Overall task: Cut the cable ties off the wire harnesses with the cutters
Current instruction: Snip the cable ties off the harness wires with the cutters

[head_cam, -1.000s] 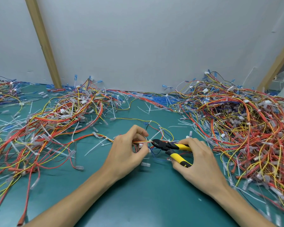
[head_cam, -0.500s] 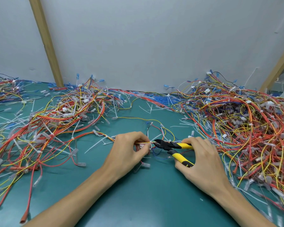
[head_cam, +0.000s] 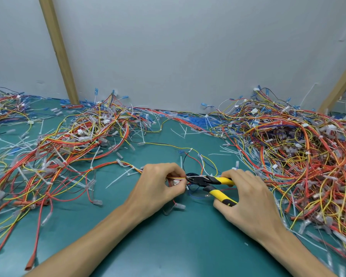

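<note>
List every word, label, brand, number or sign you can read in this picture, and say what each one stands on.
No text can be read anywhere in this view.
Cutters: no brand or number shows on the yellow handles.
White connectors: any markings are too small to tell.
Wall: plain, with no sign.

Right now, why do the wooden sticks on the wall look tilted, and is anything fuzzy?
Head view: the wide-angle lens probably leans the left wooden strip and right wooden strip; the light is soft, no glare; the cutters in the right hand and the wire harness pinched by the left hand look sharp; the wire pile near the left edge looks slightly smeared.
</note>
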`<state>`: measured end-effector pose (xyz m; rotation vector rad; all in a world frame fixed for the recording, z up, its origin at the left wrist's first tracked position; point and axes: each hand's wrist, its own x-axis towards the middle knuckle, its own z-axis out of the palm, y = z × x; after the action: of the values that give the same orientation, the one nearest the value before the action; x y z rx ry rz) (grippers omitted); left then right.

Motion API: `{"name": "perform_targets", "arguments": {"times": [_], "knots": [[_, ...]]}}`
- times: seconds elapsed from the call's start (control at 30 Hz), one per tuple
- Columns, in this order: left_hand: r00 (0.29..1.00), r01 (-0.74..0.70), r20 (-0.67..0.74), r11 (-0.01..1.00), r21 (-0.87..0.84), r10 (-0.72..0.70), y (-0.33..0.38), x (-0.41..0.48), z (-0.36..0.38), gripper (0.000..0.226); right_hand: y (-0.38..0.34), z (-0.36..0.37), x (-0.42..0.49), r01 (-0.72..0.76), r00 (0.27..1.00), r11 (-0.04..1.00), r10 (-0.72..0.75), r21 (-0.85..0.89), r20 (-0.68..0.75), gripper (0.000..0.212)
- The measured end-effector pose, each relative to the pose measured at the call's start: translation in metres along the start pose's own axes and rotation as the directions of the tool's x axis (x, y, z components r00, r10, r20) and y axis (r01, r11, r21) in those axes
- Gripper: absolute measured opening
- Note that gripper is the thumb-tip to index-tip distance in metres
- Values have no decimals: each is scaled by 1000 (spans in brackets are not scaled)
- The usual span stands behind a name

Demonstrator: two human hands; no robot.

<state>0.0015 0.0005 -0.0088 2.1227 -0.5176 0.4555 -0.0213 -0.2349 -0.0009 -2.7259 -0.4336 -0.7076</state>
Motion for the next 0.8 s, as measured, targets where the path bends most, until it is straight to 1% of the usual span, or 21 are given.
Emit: {"name": "perform_targets", "arguments": {"times": [0.17,0.33,0.4,0.5,0.6,0.8], "knots": [[1000,0,-9,1000,-7,0,3,-2,0,6,-3,-4,-1,20,999,998,-18,-55,41,29],[999,-32,-1,999,-5,32,6,-4,0,7,3,-8,1,45,983,996,-31,-72,179,23],[999,-42,1,999,3,42,6,-4,0,9,4,-9,1,57,978,996,-40,-75,204,21],[999,-48,4,999,4,48,5,-4,0,9,5,-10,1,57,966,995,-35,-79,255,23],[999,-49,10,999,-1,49,5,-4,0,7,6,-10,2,38,948,995,-7,-90,317,17],[998,-58,6,998,2,58,5,-4,0,7,8,-9,2,37,935,995,-2,-91,356,14]]}}
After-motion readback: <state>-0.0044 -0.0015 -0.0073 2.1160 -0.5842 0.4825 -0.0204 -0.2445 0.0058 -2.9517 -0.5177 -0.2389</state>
